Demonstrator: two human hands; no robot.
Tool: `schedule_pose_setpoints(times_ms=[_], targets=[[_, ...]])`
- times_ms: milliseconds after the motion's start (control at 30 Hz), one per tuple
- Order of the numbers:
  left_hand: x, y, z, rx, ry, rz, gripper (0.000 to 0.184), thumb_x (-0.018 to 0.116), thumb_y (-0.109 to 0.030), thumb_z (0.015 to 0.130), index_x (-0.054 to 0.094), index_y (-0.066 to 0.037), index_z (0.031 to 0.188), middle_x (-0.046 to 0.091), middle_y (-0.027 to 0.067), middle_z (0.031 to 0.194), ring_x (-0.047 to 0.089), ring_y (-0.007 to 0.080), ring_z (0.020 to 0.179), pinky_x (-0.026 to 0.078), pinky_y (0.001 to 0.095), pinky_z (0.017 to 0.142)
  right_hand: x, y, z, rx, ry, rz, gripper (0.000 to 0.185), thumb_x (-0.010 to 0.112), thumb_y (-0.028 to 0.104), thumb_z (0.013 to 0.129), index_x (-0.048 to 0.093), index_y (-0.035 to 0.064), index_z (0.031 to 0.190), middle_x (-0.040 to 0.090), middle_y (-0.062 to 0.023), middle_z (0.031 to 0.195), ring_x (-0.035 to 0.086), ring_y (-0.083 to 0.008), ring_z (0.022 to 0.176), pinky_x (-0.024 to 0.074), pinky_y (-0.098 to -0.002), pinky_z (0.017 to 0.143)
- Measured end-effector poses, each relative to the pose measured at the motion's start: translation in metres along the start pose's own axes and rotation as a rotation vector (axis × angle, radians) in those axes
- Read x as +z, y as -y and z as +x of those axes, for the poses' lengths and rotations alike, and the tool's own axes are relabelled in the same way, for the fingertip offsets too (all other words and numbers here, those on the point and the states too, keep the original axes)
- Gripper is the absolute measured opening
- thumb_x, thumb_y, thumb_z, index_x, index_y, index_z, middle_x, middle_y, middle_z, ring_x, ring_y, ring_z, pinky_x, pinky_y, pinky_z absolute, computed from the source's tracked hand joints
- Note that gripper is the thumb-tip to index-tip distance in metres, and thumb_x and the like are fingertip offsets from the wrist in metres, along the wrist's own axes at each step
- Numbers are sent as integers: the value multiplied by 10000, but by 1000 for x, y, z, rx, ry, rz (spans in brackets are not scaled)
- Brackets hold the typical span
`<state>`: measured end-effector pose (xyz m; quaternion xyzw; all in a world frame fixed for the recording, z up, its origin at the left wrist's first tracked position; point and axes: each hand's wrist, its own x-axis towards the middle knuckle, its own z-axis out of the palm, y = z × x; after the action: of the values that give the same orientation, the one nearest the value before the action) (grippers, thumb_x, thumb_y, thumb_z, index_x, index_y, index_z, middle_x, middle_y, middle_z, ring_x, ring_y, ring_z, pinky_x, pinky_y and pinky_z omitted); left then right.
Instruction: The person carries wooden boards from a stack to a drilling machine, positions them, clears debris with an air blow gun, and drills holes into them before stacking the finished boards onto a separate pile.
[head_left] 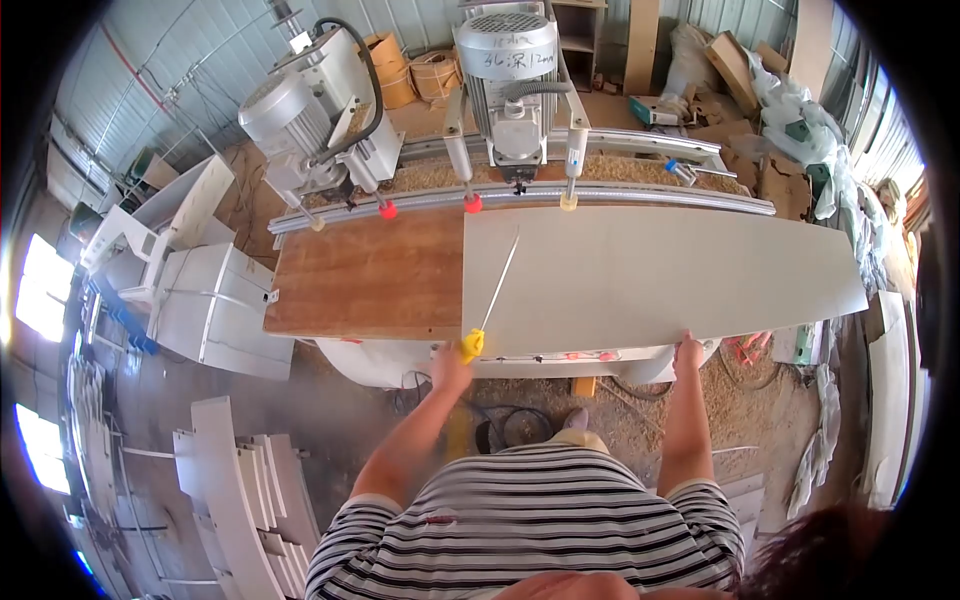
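Observation:
My left hand (453, 370) is closed round the yellow grip of what looks like an air blow gun (473, 346). Its long thin metal nozzle slants up and away over a white panel (640, 270). The panel lies flat on the machine table, with its far right end tapering. My right hand (688, 354) grips the panel's front edge, finger or thumb on top and the rest partly hidden below. Left of the panel is a brown wood board (370, 275), its right edge along the panel's left edge.
Two drilling motor heads (508, 90) (285, 115) stand behind the panel, with red-tipped clamp rods (473, 203) near its back edge. Sawdust covers the machine bed (620, 170). Cut boards (235, 470) are stacked at lower left. Black hoses (520, 425) lie on the floor.

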<state>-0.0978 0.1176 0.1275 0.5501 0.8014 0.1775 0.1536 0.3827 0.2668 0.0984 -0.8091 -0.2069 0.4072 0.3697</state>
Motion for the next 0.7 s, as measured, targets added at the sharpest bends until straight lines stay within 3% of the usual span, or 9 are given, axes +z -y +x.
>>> schedule_pose_setpoints(times_ms=[67,200,300,400,467,533,633,700], targets=[[5,-10,8,47,14,49,306,573,-88,716,507,-31,1009,543,155,1013,504,348,1003,445,442,807,0,10,11,-56,-111,40,429,508,382,868,530,40,610,491,-50,485,422,-155,340,321,-292,316],[-9,-40,15,-60,39,56,311,617,-101,711,512,-46,999,545,131,1025,517,327,999,464,426,782,-6,19,21,26,3,178,394,500,325,882,519,34,617,483,-46,493,435,-156,364,328,-297,326],[-10,-42,30,-8,23,104,318,642,-117,712,513,-52,996,542,129,1032,519,321,1004,470,427,768,5,18,37,-17,-95,267,420,485,341,892,499,41,599,442,-38,462,410,-156,347,309,-296,316],[1,-28,32,54,-42,26,313,643,-188,741,513,-49,989,553,135,1012,541,328,968,469,423,766,10,16,26,-55,-73,112,436,470,357,899,474,55,585,418,-36,447,406,-155,346,302,-295,312],[-5,-25,24,35,-22,-1,307,627,-231,762,519,-46,981,573,142,983,558,335,920,472,419,744,21,2,23,-27,199,66,399,425,424,891,493,98,670,437,-14,489,413,-116,372,304,-274,314],[-7,-20,2,10,12,-33,312,612,-274,783,525,-44,973,593,149,953,575,341,871,475,415,722,50,1,-27,111,343,151,349,454,382,895,496,101,692,462,-23,506,401,-114,378,308,-249,320],[-19,-12,-43,72,100,-233,345,569,-359,820,552,-42,953,630,128,818,615,299,742,475,386,651,70,-1,-57,177,348,319,315,483,313,901,488,83,686,484,-31,526,404,-108,392,317,-224,328],[-47,-19,-77,-90,329,-705,350,560,-383,832,586,-49,934,622,77,693,612,198,640,463,328,588,74,-7,-52,164,311,415,332,481,302,911,483,65,678,519,-51,544,432,-102,391,345,-211,340]])
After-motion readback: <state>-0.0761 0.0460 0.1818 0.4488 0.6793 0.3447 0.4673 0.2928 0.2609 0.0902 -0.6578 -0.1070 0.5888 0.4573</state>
